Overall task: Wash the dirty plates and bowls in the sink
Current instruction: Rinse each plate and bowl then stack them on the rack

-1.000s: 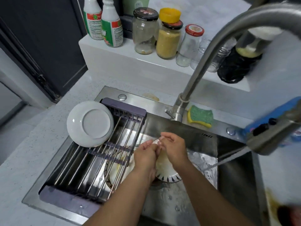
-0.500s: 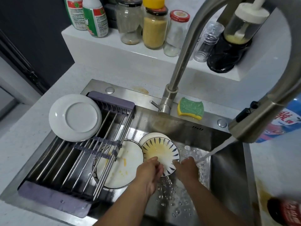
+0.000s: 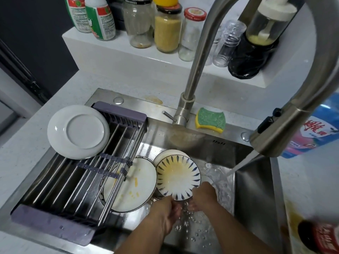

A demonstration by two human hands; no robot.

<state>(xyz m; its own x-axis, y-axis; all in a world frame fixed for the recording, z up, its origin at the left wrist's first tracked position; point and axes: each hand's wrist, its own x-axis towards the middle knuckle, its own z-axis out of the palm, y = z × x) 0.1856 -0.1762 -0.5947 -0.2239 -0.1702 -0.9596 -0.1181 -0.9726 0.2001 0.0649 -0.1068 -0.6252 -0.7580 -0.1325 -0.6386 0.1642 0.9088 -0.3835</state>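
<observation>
The blue-patterned bowl [image 3: 178, 177], smeared yellow, sits stacked in the sink [image 3: 255, 189] just beyond both hands. The left hand [image 3: 166, 210] and right hand [image 3: 202, 196] meet below its near rim; I cannot tell whether either grip grasps it. A soiled plate [image 3: 132, 187] lies left, partly under the rack [image 3: 88, 180]. The blue bottle [image 3: 311, 136] at the sink's right edge bears red Chinese characters.

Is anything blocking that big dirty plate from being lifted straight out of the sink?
Yes. The drying rack spans the sink's left side, and its right-hand bars cross above the left part of the big dirty plate. The patterned bowl also overlaps the plate's right edge. Neither hand is on the plate.
</observation>
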